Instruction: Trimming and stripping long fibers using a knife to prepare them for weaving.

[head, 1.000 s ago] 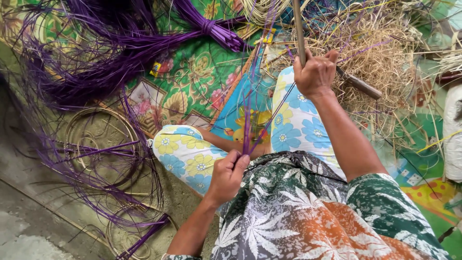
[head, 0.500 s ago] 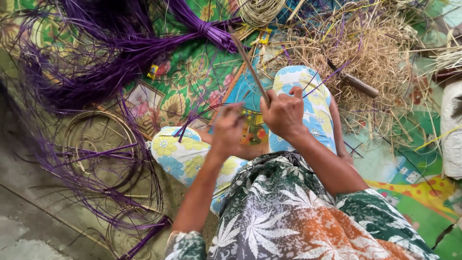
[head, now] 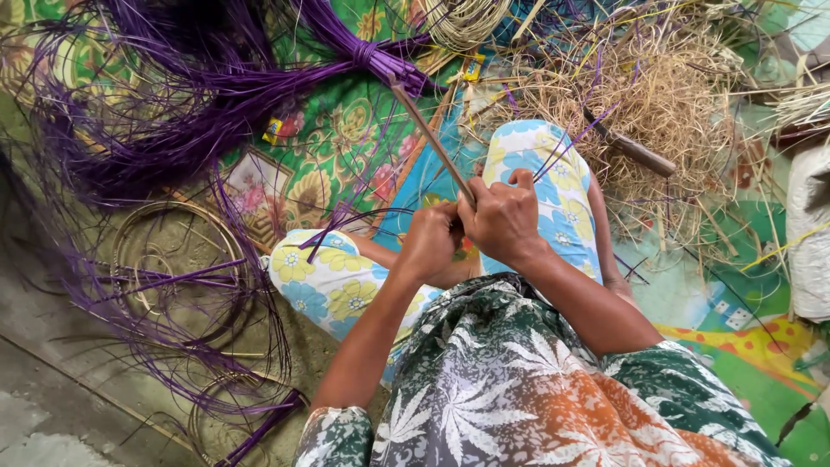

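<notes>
My right hand (head: 504, 216) grips the lower end of a thin brown stick (head: 430, 138) that slants up and to the left over my lap. My left hand (head: 430, 242) is closed right beside it, touching the same stick end and pinching thin purple strands (head: 346, 220) that curve away to the left. Both hands sit together above my knees, which are covered by floral blue and yellow trousers (head: 324, 277). What lies under the hands is hidden.
A tied bundle of purple strips (head: 259, 78) spreads over the green patterned mat (head: 337, 147). Coiled rings with purple strands (head: 173, 259) lie on the ground at left. A heap of pale straw-like fibre (head: 666, 112) with a dark-handled tool (head: 635, 151) lies at right.
My right hand came down from high at the right, bringing the stick to my lap. My left hand rose to meet it; both now hold together.
</notes>
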